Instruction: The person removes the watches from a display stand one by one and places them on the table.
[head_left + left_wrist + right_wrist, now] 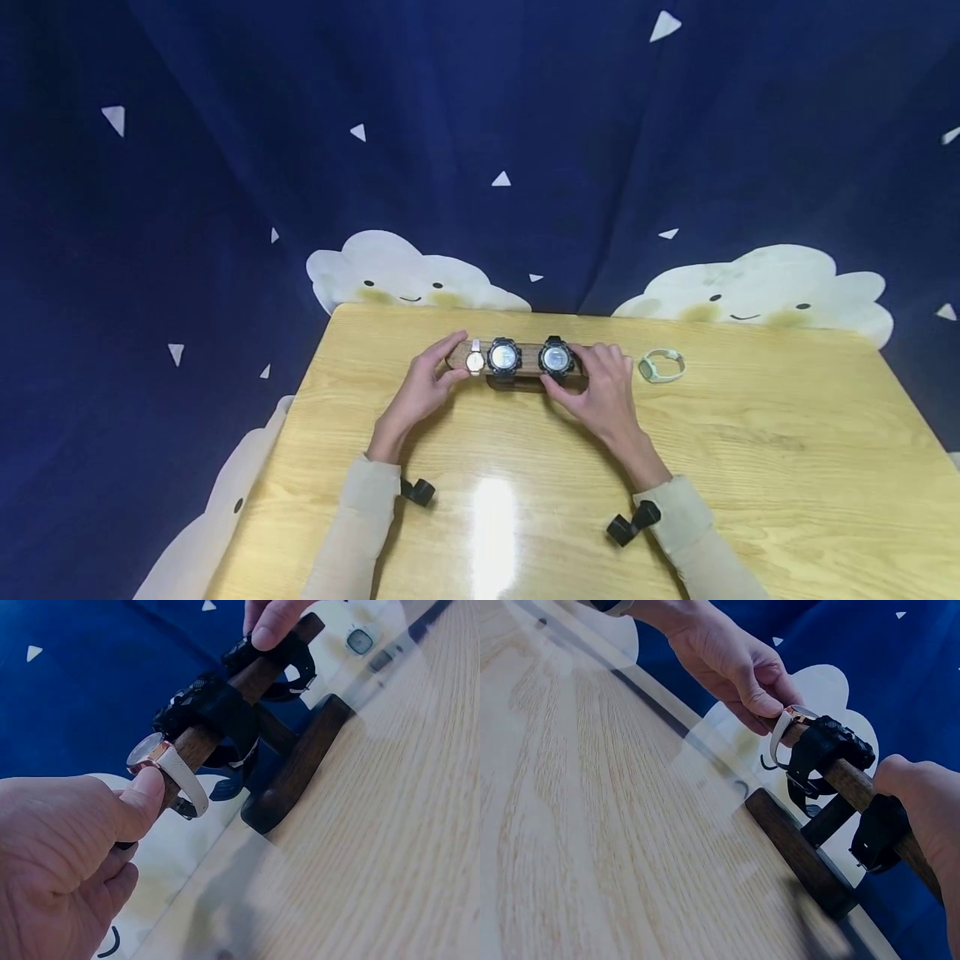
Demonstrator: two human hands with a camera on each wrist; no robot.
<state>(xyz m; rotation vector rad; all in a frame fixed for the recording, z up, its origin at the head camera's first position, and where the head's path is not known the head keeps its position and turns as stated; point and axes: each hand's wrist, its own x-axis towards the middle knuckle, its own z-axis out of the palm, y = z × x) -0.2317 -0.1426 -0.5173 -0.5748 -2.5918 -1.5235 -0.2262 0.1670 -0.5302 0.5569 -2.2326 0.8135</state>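
Observation:
A dark wooden watch stand with a horizontal bar over a base stands on the table. On its bar sit a small white-strapped watch with a rose-gold case, a black chunky watch and a second black watch. My left hand grips the bar's left end, its thumb against the small watch's case. My right hand holds the second black watch between thumb and fingers near the bar's right end. In the right wrist view, part of that watch is hidden behind the hand.
A pale mint watch lies on the table to the right of my right hand. The light wooden table reaches back to a dark blue curtain printed with clouds and white triangles.

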